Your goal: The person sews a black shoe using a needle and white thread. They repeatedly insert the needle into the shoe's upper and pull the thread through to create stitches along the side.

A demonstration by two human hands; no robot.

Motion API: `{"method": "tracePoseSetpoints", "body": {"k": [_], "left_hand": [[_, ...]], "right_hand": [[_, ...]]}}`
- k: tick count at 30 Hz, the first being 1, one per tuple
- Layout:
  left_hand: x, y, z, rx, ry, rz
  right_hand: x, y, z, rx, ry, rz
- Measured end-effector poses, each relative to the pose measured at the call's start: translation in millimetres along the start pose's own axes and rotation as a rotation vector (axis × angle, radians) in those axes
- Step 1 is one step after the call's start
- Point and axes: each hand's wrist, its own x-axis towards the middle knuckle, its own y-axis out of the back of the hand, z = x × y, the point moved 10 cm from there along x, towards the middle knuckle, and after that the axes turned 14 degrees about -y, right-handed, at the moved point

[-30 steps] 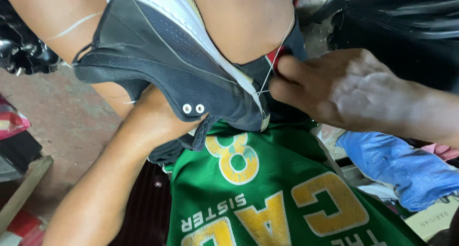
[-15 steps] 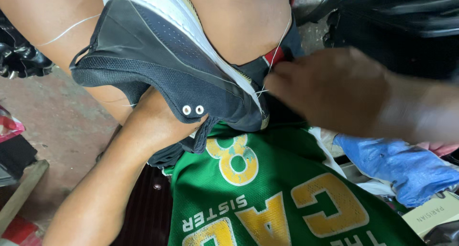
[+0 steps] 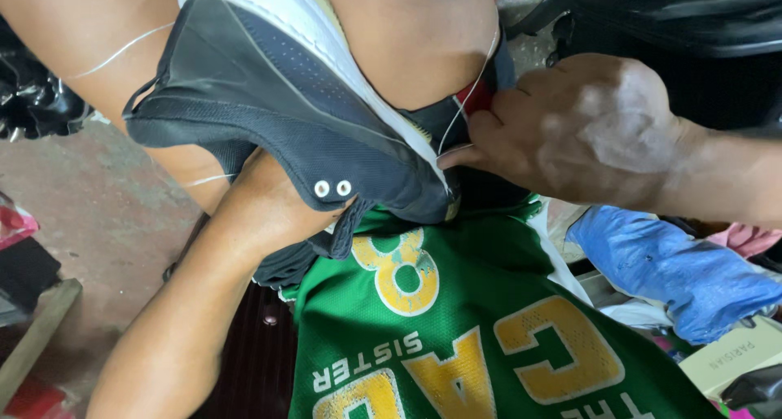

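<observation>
The left hand (image 3: 269, 215) cups the dark sneaker (image 3: 277, 118) from beneath — its fingers are hidden, so I cannot tell their state. The shoe rests clamped against the bare knees, above a green jersey (image 3: 481, 337). The right hand (image 3: 578, 130) has closed in since 1 second ago — its fingertips now pinching the white thread (image 3: 464, 101) taut at the sole seam.

A single head-worn camera looks steeply down and very close over the wearer's own lap, so the green jersey (image 3: 489, 337) fills the lower frame. The dark shoe (image 3: 277, 118) and the right hand (image 3: 586, 134) crowd the upper half almost at lens distance. At the left edge, the bare floor (image 3: 90, 215) lies farther below.
</observation>
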Motion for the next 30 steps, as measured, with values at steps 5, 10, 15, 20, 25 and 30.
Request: {"method": "tracePoseSetpoints", "body": {"k": [5,10,15,20,25,30], "left_hand": [[-4,20,15,-0.035,0.057,0.173],[-27,51,57,0.195,0.118,0.369],[-44,66,107,0.019,0.109,0.664],[3,37,167,0.466,-0.122,0.472],[27,-6,153,0.719,-0.099,0.349],[34,-17,136,0.695,-0.079,0.338]], "right_hand": [[3,-6,13,0.057,0.024,-0.015],[-5,10,32,-0.079,0.04,0.066],[-7,2,32,0.258,-0.062,-0.043],[-9,19,34,0.453,-0.085,0.134],[-12,17,41,0.524,-0.127,0.157],[-18,1,45,0.561,-0.157,0.13]]}}
